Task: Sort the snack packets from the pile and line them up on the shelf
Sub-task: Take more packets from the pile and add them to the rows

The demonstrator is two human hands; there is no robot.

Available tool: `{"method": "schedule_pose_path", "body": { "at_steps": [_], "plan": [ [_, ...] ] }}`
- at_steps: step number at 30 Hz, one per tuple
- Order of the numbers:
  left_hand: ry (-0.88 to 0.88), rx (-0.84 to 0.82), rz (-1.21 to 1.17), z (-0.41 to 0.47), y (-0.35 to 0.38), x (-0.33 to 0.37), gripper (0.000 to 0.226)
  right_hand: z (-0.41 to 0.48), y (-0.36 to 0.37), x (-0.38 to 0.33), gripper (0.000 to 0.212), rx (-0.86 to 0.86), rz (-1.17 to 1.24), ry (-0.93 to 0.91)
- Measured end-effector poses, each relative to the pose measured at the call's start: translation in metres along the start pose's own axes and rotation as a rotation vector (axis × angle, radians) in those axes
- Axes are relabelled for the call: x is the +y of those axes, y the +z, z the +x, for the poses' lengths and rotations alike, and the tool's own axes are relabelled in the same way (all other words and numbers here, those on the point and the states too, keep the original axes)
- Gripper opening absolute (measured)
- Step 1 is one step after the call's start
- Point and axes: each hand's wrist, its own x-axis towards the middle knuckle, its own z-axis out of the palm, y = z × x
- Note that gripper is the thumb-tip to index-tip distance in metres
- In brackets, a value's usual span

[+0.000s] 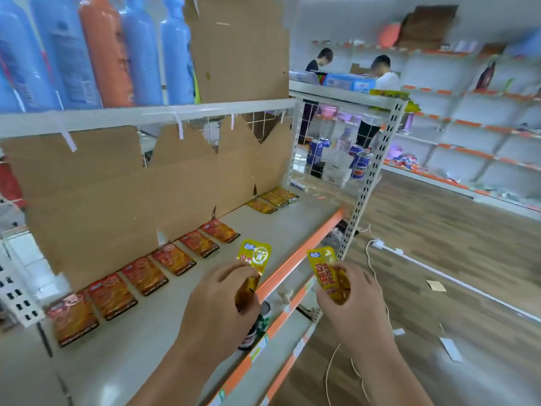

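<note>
Packets are filling the shelf (164, 332). Six red packets (172, 262) are lying in a row by the cardboard (146, 186), and three yellow packets (273, 200) are lying at the far end. Our left hand (218, 300) is pinching the left packet (255, 256) over the shelf; our right hand (354, 300) is gripping the right packet (325, 268) just off its edge. Both are waiting to go down. We are not seeing the pile.

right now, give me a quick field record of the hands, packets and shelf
left hand: holds yellow packet over the shelf
right hand: holds second yellow packet out past the shelf's front edge
red row: six packets flat along the cardboard
yellow row: three packets, far end
</note>
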Motion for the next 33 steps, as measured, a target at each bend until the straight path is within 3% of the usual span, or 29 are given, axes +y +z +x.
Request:
{"method": "schedule_pose_path", "body": {
  "at_steps": [10,18,28,33],
  "plan": [
    [-0.048,-0.004,-0.091,0.131,0.105,-0.043,0.037,0.148,0.023,0.074,0.044,-0.037,-0.190,0.032],
    [-0.081,-0.006,-0.065,0.231,0.145,-0.074,0.039,0.259,0.073,0.090,0.040,-0.083,-0.210,-0.018],
    [-0.146,-0.059,0.069,0.275,0.204,-0.093,0.038,0.369,0.134,0.139,0.043,-0.244,-0.236,-0.021],
    [-0.234,0.044,0.122,0.296,0.254,-0.100,0.040,0.437,0.172,0.181,0.040,-0.331,-0.230,-0.090]
  ]
}}
